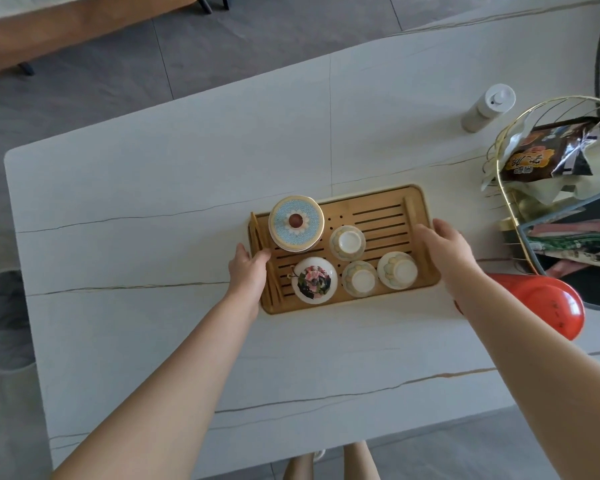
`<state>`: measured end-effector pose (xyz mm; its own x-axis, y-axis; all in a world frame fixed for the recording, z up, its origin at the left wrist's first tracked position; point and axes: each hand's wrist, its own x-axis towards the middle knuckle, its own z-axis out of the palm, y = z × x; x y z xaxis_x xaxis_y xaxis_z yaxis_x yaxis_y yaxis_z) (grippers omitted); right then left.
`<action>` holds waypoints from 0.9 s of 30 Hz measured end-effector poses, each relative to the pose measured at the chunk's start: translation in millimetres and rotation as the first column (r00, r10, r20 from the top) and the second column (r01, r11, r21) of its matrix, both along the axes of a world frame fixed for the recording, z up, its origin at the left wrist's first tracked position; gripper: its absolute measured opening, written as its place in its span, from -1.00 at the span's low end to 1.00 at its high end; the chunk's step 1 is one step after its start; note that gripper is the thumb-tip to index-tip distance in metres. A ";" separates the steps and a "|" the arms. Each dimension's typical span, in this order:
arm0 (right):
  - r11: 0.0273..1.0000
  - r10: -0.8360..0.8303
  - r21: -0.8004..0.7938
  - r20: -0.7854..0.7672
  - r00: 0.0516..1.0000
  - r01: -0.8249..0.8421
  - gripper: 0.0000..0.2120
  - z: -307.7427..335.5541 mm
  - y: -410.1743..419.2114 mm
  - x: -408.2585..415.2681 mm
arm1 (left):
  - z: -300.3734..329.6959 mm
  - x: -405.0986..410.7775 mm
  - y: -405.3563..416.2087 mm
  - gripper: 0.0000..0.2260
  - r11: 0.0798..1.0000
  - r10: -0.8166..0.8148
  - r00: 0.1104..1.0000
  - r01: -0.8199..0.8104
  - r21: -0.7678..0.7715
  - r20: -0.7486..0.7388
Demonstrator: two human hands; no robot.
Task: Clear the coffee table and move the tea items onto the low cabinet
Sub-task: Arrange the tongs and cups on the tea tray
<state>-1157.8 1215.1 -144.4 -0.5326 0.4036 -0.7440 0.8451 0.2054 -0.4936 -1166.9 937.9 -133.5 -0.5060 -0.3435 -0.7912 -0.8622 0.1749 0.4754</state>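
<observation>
A slatted bamboo tea tray lies on the white marble coffee table. It carries a round blue-lidded jar, a white floral pot and three small upturned cups. Bamboo tongs lie along its left rim. My left hand grips the tray's left end, thumb over the rim. My right hand holds the right end, with its thumb and fingers laid over the edge. The low cabinet is not in view.
A white pump bottle stands at the table's far right. A gold wire basket with a snack bag and a red rounded object crowd the right side. A grey bin sits on the floor at left.
</observation>
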 end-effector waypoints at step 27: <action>0.905 -0.349 -0.266 -0.019 0.937 0.332 -0.44 27.4 -21.8 23.6 | 43.6 -6.9 -7.9 -0.30 0.997 0.072 0.997 -0.071 0.030 -0.006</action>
<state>-1134.2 1193.3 -117.0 -0.4469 0.3706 -0.8142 0.8058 -0.2286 -0.5463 -1173.8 930.0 -89.9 -0.4870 -0.3552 -0.7980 -0.8684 0.0986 0.4860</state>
